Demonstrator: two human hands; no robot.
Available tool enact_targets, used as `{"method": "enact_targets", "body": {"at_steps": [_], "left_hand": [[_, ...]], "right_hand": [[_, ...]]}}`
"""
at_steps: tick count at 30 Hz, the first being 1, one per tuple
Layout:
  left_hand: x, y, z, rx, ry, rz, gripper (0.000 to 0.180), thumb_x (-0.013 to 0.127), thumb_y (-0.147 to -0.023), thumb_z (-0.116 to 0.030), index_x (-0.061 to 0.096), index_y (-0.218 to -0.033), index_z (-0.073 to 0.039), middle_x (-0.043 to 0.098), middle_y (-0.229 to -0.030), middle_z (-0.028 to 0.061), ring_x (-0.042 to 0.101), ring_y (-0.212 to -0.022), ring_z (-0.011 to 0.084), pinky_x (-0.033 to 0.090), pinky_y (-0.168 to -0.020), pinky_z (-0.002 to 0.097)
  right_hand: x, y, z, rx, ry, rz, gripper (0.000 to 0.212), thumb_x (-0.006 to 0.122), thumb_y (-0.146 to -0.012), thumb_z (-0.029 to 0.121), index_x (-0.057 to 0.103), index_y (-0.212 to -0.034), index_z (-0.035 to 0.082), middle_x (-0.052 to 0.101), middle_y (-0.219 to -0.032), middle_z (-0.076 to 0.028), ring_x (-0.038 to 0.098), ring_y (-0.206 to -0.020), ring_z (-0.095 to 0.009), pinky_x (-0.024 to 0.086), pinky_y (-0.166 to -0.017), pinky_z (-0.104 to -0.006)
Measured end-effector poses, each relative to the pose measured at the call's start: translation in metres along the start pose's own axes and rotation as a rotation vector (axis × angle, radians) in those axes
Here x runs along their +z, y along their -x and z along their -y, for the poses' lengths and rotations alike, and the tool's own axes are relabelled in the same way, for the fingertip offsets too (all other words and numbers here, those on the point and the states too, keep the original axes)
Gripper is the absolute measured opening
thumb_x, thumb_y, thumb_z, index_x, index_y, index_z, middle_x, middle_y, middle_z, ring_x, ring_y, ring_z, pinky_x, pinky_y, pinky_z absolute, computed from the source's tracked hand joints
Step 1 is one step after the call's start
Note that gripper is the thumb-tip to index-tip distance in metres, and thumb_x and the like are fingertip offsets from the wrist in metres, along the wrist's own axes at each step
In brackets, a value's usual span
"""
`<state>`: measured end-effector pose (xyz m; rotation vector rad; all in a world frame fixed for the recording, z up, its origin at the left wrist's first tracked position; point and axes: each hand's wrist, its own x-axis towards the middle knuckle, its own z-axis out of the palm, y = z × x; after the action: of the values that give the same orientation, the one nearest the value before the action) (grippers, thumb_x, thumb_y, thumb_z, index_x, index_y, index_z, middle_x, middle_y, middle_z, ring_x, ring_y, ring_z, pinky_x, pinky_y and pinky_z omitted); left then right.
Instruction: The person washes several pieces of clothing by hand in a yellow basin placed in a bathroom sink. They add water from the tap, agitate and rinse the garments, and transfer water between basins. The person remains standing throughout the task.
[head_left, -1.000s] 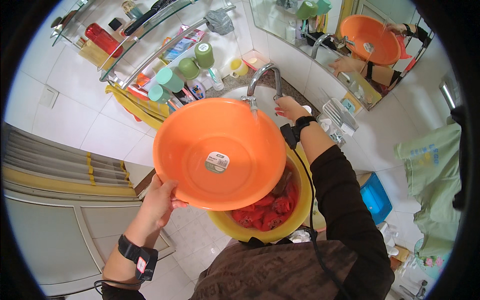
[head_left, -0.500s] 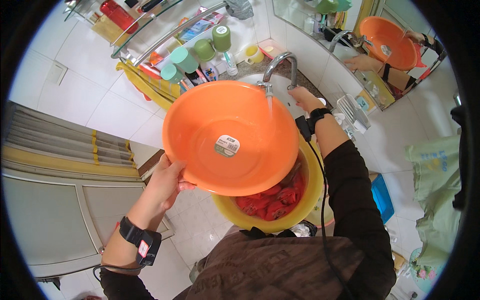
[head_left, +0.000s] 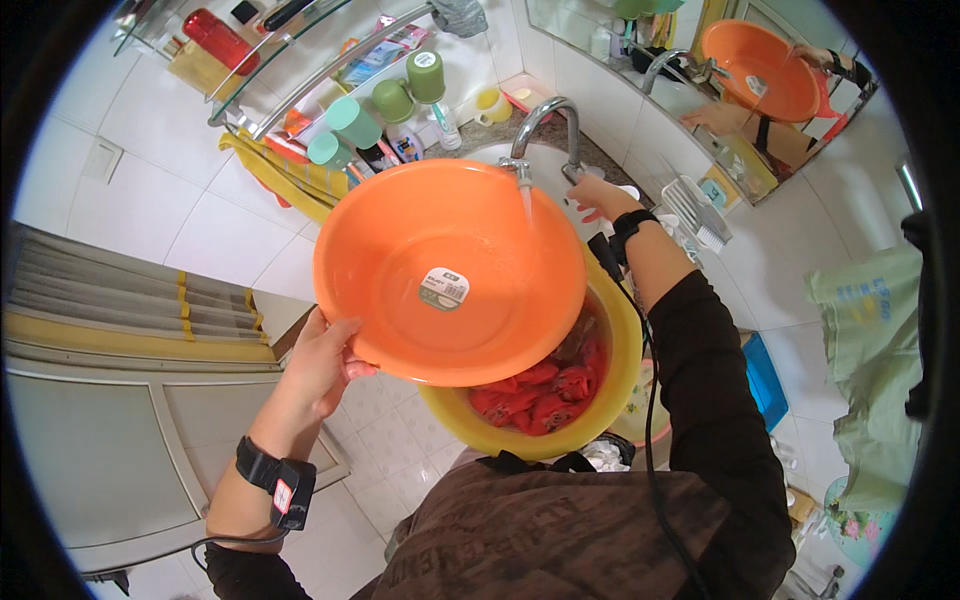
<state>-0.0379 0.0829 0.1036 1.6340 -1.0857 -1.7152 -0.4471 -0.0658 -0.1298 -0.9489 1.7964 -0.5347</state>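
Note:
My left hand (head_left: pixel 325 362) grips the lower left rim of a large orange plastic basin (head_left: pixel 400 225), thumb on top and fingers underneath. The basin is tilted, with a label stuck inside its bottom. A thin stream of water (head_left: pixel 527 205) falls into it from the curved chrome faucet (head_left: pixel 548 108). Close to the faucet's base, my right hand (head_left: pixel 597 196) has its fingers loosely stretched, partly hidden; whether they touch the metal is unclear. Below the orange basin, a yellow basin (head_left: pixel 625 400) holds red wet cloth (head_left: pixel 540 398).
Behind the basin is a white sink (head_left: pixel 545 165). Green cups (head_left: pixel 352 122), bottles and a yellow mug (head_left: pixel 492 104) line the counter. A glass shelf (head_left: pixel 290 60) hangs at upper left, a mirror (head_left: pixel 690 150) at upper right. A blue tub (head_left: pixel 765 385) stands at right.
In the view, the orange basin and faucet sit slightly farther left and up. My right hand's fingers look looser beside the faucet base. Water keeps running.

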Motion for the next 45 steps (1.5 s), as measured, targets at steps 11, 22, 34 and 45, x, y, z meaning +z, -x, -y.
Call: {"method": "enact_targets", "body": {"at_steps": [11,22,34,45], "left_hand": [[-0.001,0.000,0.001,0.004,0.012,-0.014,0.029,0.045,-0.094,-0.010,0.041,-0.120,0.001,0.063,-0.094,0.0103,0.065,-0.062,0.0141,0.055,-0.050,0.0217],[-0.003,-0.001,0.001,0.018,0.026,0.016,0.031,0.045,-0.094,-0.009,0.036,-0.122,0.002,0.063,-0.095,0.0136,0.065,-0.063,0.0162,0.056,-0.052,0.0233],[-0.002,-0.001,0.002,0.034,0.027,0.032,0.031,0.045,-0.093,-0.010,0.037,-0.121,0.003,0.063,-0.095,0.0139,0.066,-0.064,0.0165,0.056,-0.051,0.0233],[-0.005,-0.001,0.007,0.040,0.040,0.005,0.031,0.044,-0.094,-0.009,0.038,-0.122,0.002,0.062,-0.095,0.0127,0.063,-0.061,0.0155,0.053,-0.049,0.0226]], "right_hand": [[-0.001,0.005,0.003,-0.004,0.041,0.034,0.022,0.054,-0.084,0.015,0.054,-0.092,-0.006,0.056,-0.086,-0.013,0.061,-0.076,-0.027,0.057,-0.057,-0.0412],[-0.004,0.005,0.000,-0.016,0.035,0.070,0.027,0.056,-0.084,0.015,0.053,-0.097,-0.007,0.058,-0.090,-0.014,0.064,-0.074,-0.028,0.058,-0.057,-0.0395],[-0.004,0.005,-0.003,-0.014,0.011,0.109,0.030,0.053,-0.083,0.013,0.051,-0.103,-0.008,0.059,-0.089,-0.016,0.066,-0.069,-0.029,0.058,-0.055,-0.0382],[-0.001,0.031,0.000,-0.126,-0.043,-0.151,0.052,0.058,-0.087,0.033,0.048,-0.127,0.001,0.061,-0.108,-0.012,0.061,-0.093,-0.020,0.052,-0.072,-0.0349]]}}
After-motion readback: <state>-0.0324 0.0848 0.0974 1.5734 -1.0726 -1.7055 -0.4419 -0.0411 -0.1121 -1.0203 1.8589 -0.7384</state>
